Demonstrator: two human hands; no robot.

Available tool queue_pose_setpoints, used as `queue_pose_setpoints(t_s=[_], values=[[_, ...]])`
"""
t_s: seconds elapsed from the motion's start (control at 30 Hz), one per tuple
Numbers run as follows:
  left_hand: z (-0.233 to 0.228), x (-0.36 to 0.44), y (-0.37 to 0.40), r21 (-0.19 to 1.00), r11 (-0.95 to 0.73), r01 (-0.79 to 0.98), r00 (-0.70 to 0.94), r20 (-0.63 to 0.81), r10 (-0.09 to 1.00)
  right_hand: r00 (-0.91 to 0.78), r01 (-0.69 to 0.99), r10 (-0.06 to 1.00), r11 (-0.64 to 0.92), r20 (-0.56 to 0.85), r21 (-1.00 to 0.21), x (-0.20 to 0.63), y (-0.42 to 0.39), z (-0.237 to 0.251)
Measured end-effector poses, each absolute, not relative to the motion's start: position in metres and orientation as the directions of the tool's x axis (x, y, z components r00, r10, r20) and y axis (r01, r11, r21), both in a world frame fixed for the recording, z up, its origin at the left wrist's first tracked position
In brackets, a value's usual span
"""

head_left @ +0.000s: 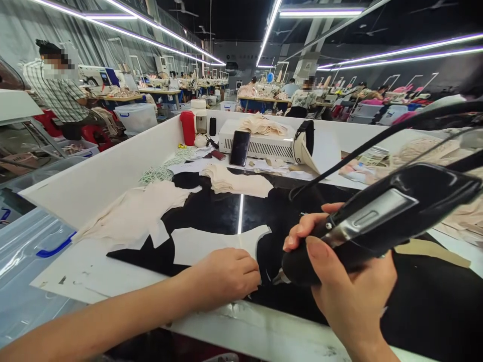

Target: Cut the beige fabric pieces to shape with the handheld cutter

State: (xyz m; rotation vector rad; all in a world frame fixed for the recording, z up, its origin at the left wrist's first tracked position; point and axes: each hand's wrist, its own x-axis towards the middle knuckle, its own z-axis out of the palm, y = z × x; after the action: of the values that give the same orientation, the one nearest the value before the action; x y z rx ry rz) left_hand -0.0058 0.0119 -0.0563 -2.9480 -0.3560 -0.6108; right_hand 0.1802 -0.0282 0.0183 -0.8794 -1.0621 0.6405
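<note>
R hand (352, 296): gripping blk tool (381, 221) | L hand (224, 276): on wht pc (206, 244), can't tell grip

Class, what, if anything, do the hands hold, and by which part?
Right hand: black handheld tool, held by its front body, behind the metal tip. Left hand: on the white cut piece; grip unclear.

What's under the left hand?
The left hand covers the near right part of a white piece, which lies on a black surface. Whatever is directly under the palm and curled fingers is hidden.
</note>
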Motion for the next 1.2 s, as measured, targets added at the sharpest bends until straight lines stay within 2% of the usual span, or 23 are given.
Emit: queue_pose_setpoints(t_s=[0.17,0.27,0.43,0.8,0.97,1.2], values=[[-0.062,-0.005,0.011,-0.066,-0.962,0.266,0.873,0.439,0.212,0.375,-0.079,0.774,0.575,0.51,-0.814,0.181,-0.026,0.006],[-0.063,-0.005,0.011,-0.031,-0.965,0.26,0.867,0.447,0.219,0.401,-0.073,0.751,0.597,0.525,-0.799,0.181,-0.021,0.004],[-0.061,-0.005,0.01,0.06,-0.958,0.281,0.855,0.437,0.278,0.403,-0.072,0.757,0.587,0.515,-0.806,0.181,-0.017,0.002],[-0.059,-0.006,0.01,0.104,-0.951,0.29,0.85,0.428,0.306,0.413,-0.096,0.744,0.609,0.525,-0.787,0.182,-0.02,0.004],[-0.059,-0.006,0.01,0.116,-0.951,0.285,0.852,0.424,0.307,0.402,-0.106,0.769,0.578,0.497,-0.809,0.182,-0.021,0.001],[-0.055,-0.009,0.011,0.186,-0.942,0.279,0.859,0.391,0.332,0.399,-0.104,0.779,0.562,0.483,-0.82,0.182,-0.025,0.002]])
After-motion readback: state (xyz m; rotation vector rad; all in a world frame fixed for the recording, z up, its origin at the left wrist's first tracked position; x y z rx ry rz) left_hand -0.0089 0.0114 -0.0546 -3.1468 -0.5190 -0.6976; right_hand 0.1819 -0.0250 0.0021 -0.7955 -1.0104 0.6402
